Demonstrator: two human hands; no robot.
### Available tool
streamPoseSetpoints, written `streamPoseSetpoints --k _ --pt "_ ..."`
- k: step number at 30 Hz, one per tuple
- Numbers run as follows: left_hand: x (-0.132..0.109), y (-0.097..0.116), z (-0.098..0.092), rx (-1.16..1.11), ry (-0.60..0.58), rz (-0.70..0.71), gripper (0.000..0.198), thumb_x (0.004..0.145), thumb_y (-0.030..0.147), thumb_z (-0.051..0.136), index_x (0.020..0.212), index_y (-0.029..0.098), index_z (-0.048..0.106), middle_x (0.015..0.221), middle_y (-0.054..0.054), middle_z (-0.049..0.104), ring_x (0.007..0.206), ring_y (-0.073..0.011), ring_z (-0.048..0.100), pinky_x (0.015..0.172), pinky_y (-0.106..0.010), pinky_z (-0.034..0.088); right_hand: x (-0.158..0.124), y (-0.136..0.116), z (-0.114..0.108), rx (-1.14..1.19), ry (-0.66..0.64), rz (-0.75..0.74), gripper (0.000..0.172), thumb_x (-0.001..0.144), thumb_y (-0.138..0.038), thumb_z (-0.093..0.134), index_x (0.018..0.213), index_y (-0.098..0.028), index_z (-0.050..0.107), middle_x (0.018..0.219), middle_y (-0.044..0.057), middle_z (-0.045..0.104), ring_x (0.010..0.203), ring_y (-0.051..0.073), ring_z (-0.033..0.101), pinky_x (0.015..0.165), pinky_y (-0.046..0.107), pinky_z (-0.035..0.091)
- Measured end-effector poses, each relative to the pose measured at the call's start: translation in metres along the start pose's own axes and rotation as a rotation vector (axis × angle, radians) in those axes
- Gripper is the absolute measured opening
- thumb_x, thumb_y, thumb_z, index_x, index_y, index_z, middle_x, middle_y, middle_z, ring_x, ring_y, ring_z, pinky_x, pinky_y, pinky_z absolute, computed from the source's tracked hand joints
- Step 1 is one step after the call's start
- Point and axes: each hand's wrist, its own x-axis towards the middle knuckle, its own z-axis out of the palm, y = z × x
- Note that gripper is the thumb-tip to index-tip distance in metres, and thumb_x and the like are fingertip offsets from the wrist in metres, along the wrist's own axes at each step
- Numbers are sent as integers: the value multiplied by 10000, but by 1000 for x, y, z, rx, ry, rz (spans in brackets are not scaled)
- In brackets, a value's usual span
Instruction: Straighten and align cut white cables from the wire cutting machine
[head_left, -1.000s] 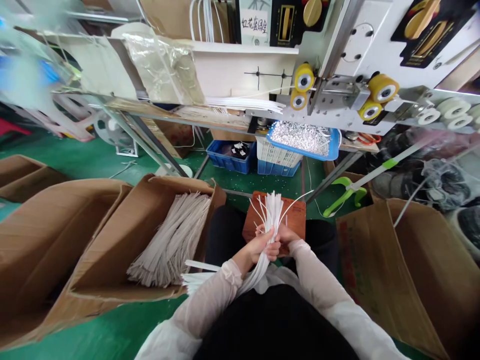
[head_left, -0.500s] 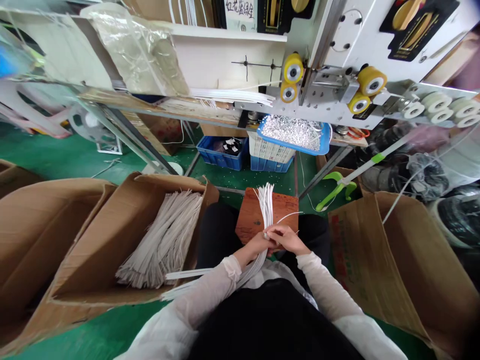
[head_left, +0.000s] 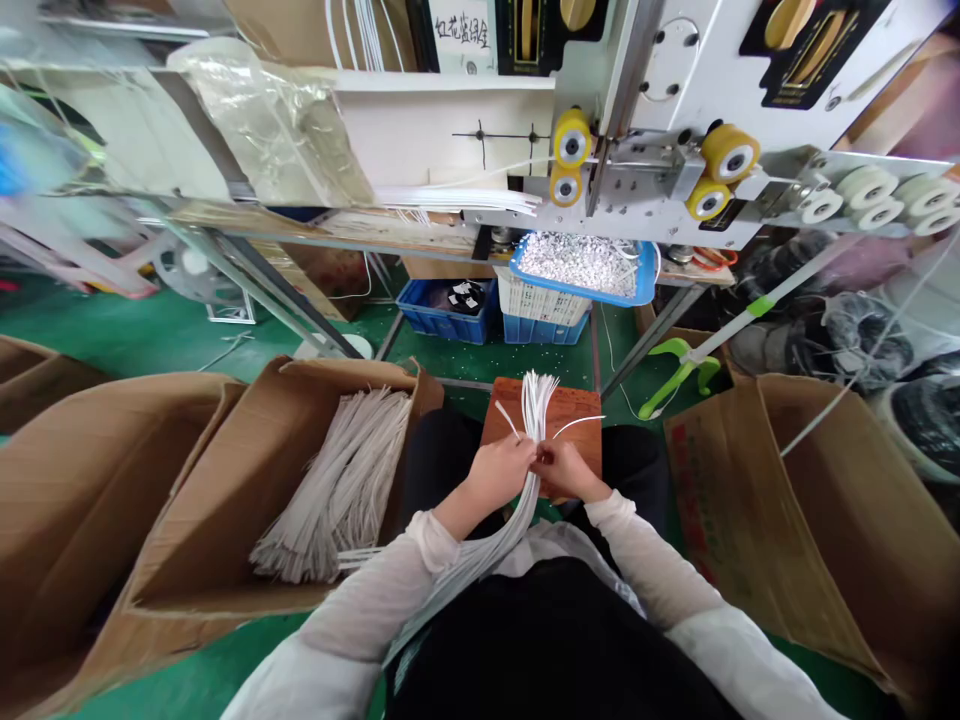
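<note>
A bundle of white wires (head_left: 535,402) stands on end over the reddish-brown wooden stool (head_left: 581,402) between my knees. Its lower length curves back across my lap and under my left forearm. My left hand (head_left: 501,470) is closed at the bundle's left side, with a short loose wire end (head_left: 507,419) poking up from it. Against the right side, my right hand (head_left: 568,468) is pinched closed, and another wire end (head_left: 579,424) arcs out to the right above it. The fingertips of both hands meet at the bundle; exactly how the loose strand passes round it is hidden.
Left of my leg, a cardboard box (head_left: 225,480) holds many white wires (head_left: 337,485). Another open carton (head_left: 817,520) stands to the right. Ahead is a bench machine with yellow rollers (head_left: 572,140); below it, a blue tray (head_left: 581,268) of white scraps.
My left hand has shifted from gripping round the bundle to its left side, fingertips meeting the right hand's. A loose wire end now shows at left. The view has shifted slightly.
</note>
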Motion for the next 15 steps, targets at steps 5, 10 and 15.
streamPoseSetpoints --k 5,10,15 --pt "10 4 15 -16 16 36 360 930 206 388 1269 222 507 929 -107 669 863 -255 653 846 -358 457 0 7 0 108 1 28 133 759 -272 589 683 -163 594 596 2 592 568 138 525 566 248 392" --pt "4 -9 29 -267 49 -14 480 840 136 506 1313 211 466 905 -64 702 864 -235 666 818 -312 469 0 13 -2 408 -99 200 141 740 -298 614 733 -181 537 570 -34 559 513 118 522 510 227 398" --pt "11 -21 42 -288 51 -46 145 832 168 521 924 199 628 949 -86 675 929 -245 626 871 -335 440 4 17 -4 424 -153 169 132 744 -289 613 757 -177 546 586 -36 548 534 117 511 508 219 391"
